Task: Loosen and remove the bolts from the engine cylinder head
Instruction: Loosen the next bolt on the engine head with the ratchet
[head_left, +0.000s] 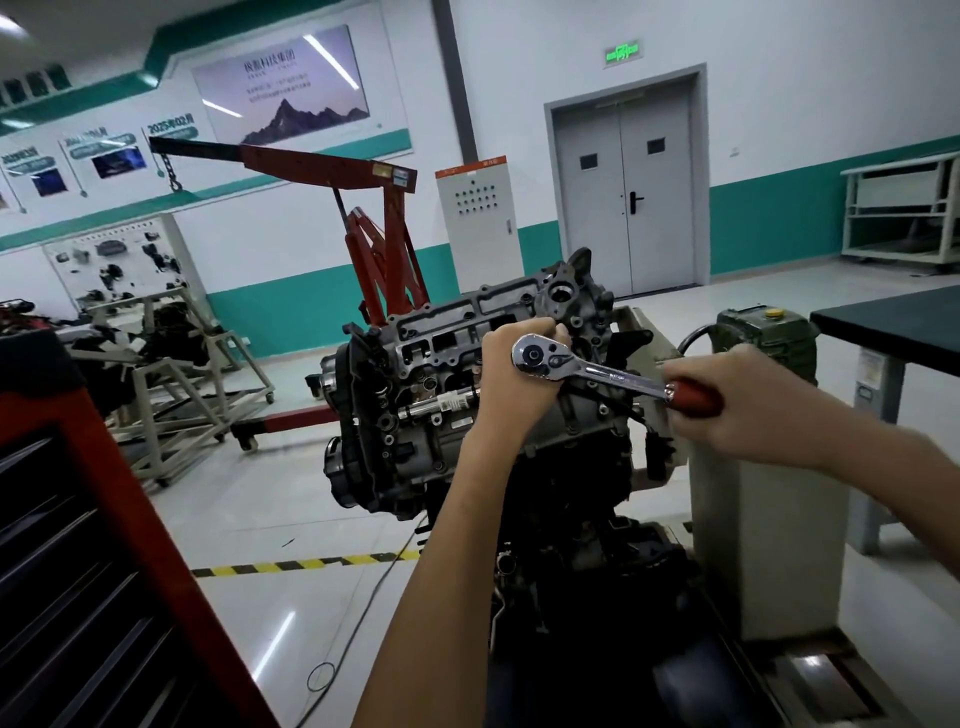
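The engine cylinder head (457, 332) is a grey casting tilted on a stand in the middle of the view. A chrome ratchet wrench (582, 366) with a red handle lies across its right end. My left hand (514, 374) wraps round the ratchet's head, its fingers curled under it against the casting. My right hand (743, 400) grips the red handle to the right. A chrome extension bar (441, 405) with a label lies on the head to the left of my left hand. The bolt under the ratchet is hidden.
A red engine crane (374, 249) stands behind the engine. A red tool cabinet (88, 545) fills the lower left. The stand's beige post (769, 519) and green gearbox (763, 338) are at the right, with a dark table (893, 322) beyond. A cable (363, 613) trails on the floor.
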